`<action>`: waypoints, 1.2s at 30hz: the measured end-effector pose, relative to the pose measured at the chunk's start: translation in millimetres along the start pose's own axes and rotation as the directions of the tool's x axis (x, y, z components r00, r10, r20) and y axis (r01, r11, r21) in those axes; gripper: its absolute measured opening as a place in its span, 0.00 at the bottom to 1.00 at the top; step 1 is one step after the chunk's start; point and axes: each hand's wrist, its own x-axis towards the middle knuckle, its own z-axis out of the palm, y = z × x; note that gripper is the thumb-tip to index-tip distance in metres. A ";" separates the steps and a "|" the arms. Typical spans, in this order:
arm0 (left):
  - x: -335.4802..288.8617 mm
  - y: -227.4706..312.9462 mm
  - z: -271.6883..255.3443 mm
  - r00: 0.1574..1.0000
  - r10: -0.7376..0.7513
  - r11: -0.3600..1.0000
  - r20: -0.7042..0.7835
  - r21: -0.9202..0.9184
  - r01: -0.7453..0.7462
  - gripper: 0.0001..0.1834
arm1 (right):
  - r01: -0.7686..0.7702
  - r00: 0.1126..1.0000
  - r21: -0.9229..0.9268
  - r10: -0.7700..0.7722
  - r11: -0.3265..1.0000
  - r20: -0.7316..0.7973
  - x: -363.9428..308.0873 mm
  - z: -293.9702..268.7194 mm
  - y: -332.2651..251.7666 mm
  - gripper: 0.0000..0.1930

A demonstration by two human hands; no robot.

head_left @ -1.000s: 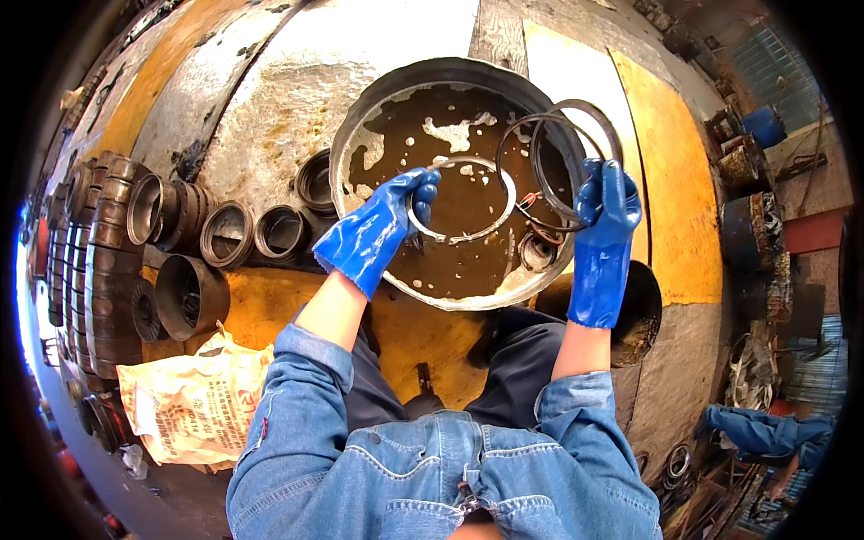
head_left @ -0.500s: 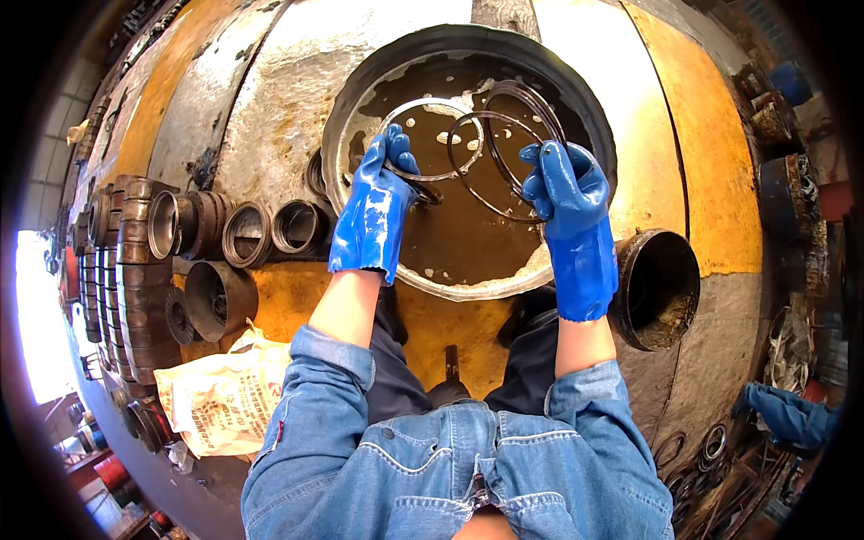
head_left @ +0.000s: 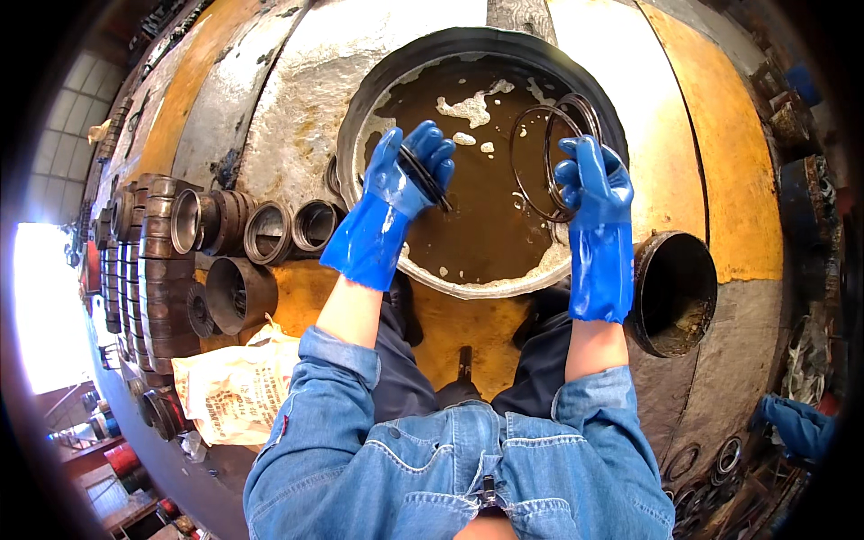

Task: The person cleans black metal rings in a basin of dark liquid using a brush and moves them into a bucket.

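Both my hands wear blue rubber gloves above a wide round basin (head_left: 360, 85) of brown liquid with patches of foam. In my left hand (head_left: 400, 180) a few thin dark rings (head_left: 424, 178) are gripped together, seen nearly edge-on, with the fingers curled round them. My right hand (head_left: 594, 184) pinches several larger thin dark rings (head_left: 515, 162) over the basin's right side. They fan out to the left of the glove, and their lower parts hang near the liquid. The two sets of rings are apart.
Metal cylinders (head_left: 267, 232) and a wider sleeve (head_left: 241, 295) stand left of the basin, beside stacked ribbed parts (head_left: 166, 297). A printed paper sack (head_left: 236, 387) lies near my left arm. A large hollow cylinder (head_left: 675, 292) lies by my right forearm. More rings (head_left: 727, 454) lie lower right.
The left hand has turned, so its rings show edge-on instead of as a wide loop. The right hand's rings have drawn rightward, away from the left hand's. The view has shifted slightly.
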 end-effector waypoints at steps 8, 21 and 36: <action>-1.7 0.1 8.8 0.991 -0.123 0.978 -0.043 0.163 0.129 0.30 | 0.063 0.997 -0.108 -0.057 0.992 0.055 -3.7 11.9 -7.2 0.14; -120.6 92.4 14.2 0.873 0.481 0.718 -0.077 0.606 -0.342 0.22 | -0.013 0.995 -0.104 0.023 0.995 0.096 -2.5 22.3 33.4 0.16; -423.9 159.0 -266.8 0.511 0.630 0.775 -0.584 0.515 -0.366 0.24 | 0.005 0.993 -0.231 0.023 0.973 0.117 18.5 26.1 72.9 0.16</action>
